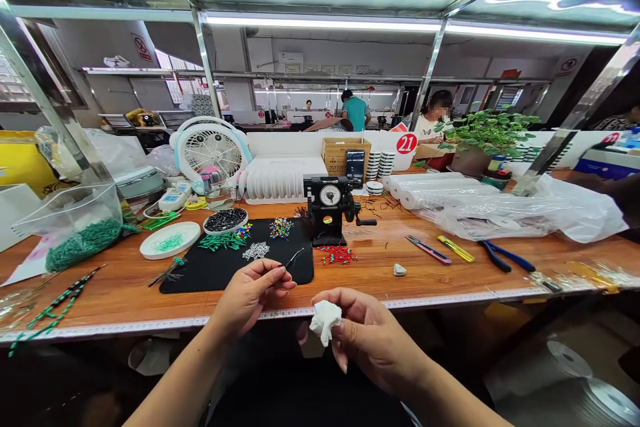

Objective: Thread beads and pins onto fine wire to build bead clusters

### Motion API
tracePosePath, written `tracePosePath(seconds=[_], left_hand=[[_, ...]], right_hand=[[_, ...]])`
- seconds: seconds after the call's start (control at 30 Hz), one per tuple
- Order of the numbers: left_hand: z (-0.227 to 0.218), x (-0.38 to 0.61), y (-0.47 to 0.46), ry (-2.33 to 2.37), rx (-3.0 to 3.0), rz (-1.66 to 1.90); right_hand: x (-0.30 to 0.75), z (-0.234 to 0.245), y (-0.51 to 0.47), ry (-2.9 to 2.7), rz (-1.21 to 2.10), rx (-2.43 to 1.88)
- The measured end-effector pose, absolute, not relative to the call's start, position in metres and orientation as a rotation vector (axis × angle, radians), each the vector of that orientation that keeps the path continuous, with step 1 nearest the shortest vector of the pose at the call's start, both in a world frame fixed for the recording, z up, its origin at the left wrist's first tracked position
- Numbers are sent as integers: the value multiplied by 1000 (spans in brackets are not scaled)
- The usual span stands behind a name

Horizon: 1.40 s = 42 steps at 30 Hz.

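Observation:
My left hand pinches a thin dark wire between thumb and fingertips, above the near edge of a black work mat. My right hand holds a crumpled white tissue in its fingers, close to the bench's front edge. Small heaps of coloured beads and green beaded strands lie on the mat. Both hands are apart and hang just in front of the wooden workbench. Nothing else touches them.
A black hand-cranked winding machine with a dial stands beyond the mat. Blue-handled pliers lie at the right, by a white plastic bag. A bag of green strands sits at the left. A co-worker sits far back.

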<state>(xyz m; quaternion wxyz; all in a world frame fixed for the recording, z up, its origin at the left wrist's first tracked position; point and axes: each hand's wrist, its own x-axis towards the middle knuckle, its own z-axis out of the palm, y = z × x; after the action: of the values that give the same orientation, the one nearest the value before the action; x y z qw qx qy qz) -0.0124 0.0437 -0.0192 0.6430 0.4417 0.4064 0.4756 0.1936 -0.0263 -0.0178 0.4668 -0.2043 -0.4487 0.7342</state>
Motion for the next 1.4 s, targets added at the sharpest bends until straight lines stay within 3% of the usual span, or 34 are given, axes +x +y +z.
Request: tracePosePath(seconds=[0.33,0.43,0.53,0.73,0.97,1.13,1.3,1.4], left_hand=[[-14,-10,42,955,973,1090],[-14,-10,43,990,971,1072],[-15,-11,45,1022,964,1043],[-17,-13,48,1040,951,1052],[-15,-11,48,1045,941,1078],[1,-12,41,1146,970,1038],[26,-5,14,1200,1275,967],[35,1,-2,1168,1445,981]], right_hand=[[197,-23,-20,-1063,1706,-603],[228,-19,9,-1175,1409,-791],[281,-11,58,-1279,924,-1359],[371,-12,138,-1170,654,-1835],[394,-11,152,-1160,442,-2028],[372,14,120,-1234,258,-1893],[271,23,51,-1609,465,-1462],[214,18,8,-1720,1128,-965]])
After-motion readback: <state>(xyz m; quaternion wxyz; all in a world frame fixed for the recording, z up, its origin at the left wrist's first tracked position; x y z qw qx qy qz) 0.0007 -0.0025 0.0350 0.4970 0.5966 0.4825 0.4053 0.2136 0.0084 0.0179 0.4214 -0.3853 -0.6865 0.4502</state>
